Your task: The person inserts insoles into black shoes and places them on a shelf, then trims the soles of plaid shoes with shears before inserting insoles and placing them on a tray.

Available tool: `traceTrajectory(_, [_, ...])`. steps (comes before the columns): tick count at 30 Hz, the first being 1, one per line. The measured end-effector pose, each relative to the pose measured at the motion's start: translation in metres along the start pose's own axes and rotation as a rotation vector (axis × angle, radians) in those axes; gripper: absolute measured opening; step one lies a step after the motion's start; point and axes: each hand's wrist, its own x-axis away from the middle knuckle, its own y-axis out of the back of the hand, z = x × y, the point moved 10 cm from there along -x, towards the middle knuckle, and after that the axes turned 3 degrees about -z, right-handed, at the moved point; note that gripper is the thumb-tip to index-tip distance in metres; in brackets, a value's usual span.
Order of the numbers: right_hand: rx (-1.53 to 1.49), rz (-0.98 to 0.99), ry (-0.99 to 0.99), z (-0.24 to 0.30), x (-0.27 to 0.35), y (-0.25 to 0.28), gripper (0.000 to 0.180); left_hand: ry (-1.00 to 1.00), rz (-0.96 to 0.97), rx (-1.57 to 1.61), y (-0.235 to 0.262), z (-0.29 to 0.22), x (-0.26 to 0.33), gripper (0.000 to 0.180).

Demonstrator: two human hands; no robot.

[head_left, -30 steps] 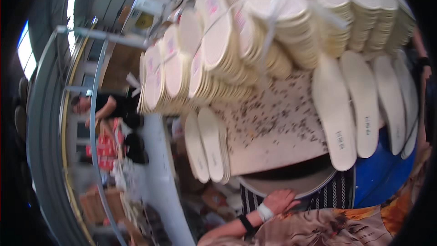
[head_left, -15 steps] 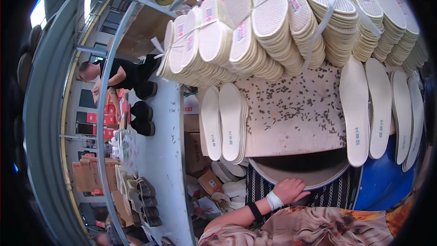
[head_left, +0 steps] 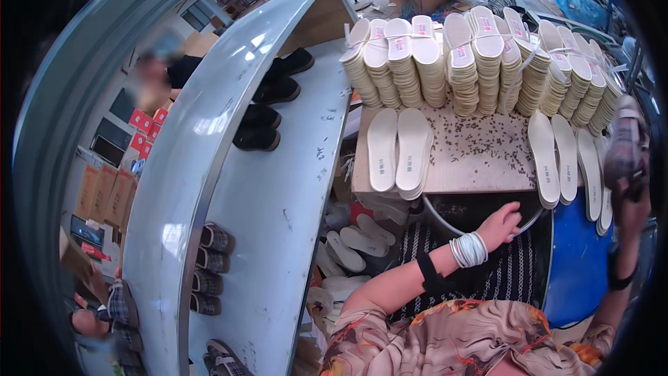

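Observation:
My left hand [head_left: 502, 226] hangs over the near rim of a round basin [head_left: 437, 221]; its fingers are loosely bent and partly apart, with nothing seen in them. Whether it touches the rim I cannot tell. At the far right, my right hand [head_left: 632, 212] is raised and closed on a plaid shoe [head_left: 625, 143], blurred and dim near the picture's edge. Pale insoles [head_left: 383, 150] lie in a pair of piles on the left of the wooden board [head_left: 459, 179]. More loose insoles [head_left: 546, 160] lie at its right, close to the shoe.
Tied stacks of insoles [head_left: 480, 63] stand along the board's back, behind scattered dark bits [head_left: 480, 139]. A metal shelf [head_left: 278, 237] at left bears black shoes [head_left: 257, 125] and plaid shoes [head_left: 212, 261]. Other people [head_left: 156, 76] are beyond it. A blue panel [head_left: 577, 264] stands at right.
My view has swung, so the board sits lower and farther right. My right hand with the plaid shoe has come into view. My left hand's fingers have lifted somewhat from the basin rim.

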Motion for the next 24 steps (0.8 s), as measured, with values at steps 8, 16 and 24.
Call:
traceTrajectory(8, [-0.802, 0.638, 0.330, 0.267, 0.135, -0.100, 0.059, -0.353, -0.378, 0.221, 0.120, -0.014, 0.024, 0.037])
traceTrajectory(16, [-0.849, 0.903, 0.162, 0.258, 0.177, -0.119, 0.064, -0.855, -0.862, -0.867, 0.132, -0.041, 0.070, 0.019])
traceTrajectory(24, [-1.237, 1.163, -0.834, 0.179, 0.195, -0.134, 0.049, -0.066, -0.588, -1.340, 0.080, -0.032, -0.008, 0.043])
